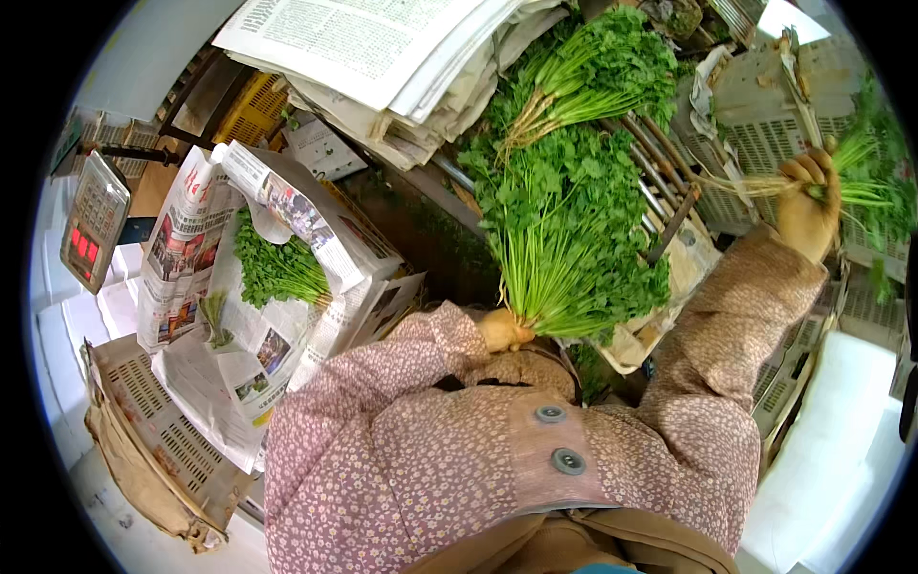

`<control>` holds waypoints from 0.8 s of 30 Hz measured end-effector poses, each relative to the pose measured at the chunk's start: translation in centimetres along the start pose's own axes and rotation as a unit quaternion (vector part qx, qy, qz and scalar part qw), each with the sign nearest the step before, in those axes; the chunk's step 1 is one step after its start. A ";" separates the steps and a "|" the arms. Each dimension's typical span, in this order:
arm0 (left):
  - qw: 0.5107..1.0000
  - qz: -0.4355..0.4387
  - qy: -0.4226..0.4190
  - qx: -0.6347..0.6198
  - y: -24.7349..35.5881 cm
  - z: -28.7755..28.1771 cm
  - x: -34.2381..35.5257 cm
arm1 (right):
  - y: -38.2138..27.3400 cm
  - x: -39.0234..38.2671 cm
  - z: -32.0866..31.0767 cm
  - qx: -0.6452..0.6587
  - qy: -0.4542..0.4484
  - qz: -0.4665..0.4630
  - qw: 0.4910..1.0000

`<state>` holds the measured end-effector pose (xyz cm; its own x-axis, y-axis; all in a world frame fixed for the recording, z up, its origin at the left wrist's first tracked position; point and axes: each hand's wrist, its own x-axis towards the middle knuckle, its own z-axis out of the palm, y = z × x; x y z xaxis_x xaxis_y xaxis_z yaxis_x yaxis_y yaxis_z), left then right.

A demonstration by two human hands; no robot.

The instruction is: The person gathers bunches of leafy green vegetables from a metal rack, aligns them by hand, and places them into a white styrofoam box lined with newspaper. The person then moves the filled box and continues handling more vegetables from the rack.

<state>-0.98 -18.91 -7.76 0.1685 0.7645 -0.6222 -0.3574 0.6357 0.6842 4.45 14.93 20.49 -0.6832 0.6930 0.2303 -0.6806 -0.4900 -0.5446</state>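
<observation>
My left hand (pixel 503 331) is closed around the root end of a large bunch of coriander (pixel 550 263), whose stems fan upward into broad green leaves in front of me. Far out on the right, my right hand (pixel 809 203) grips a smaller bunch of coriander (pixel 875 182) by its stems. Its pale roots point left and its leaves hang to the right. Beyond the large bunch lies more coriander (pixel 598 72), with its roots toward the lower left.
A tall stack of newspapers (pixel 373 48) stands at the back. To the left, a newspaper-lined crate (pixel 206 383) holds some coriander, beside a scale display with keypad (pixel 96 220). Metal bars (pixel 655 182) run under the greens. Plastic crates (pixel 755 96) and white foam boxes (pixel 813 450) stand right.
</observation>
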 end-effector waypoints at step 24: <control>0.991 0.060 -0.097 -0.070 -1.8 -1.2 0.6 | 26.5 3.2 -11.6 -0.934 -0.231 0.040 0.268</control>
<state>-1.28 -19.70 -9.83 0.2860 0.8487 -0.4448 -0.5066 0.5279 0.6817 -12.74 10.32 -2.60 -0.9296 0.3685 -0.0020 0.3670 0.9265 0.0833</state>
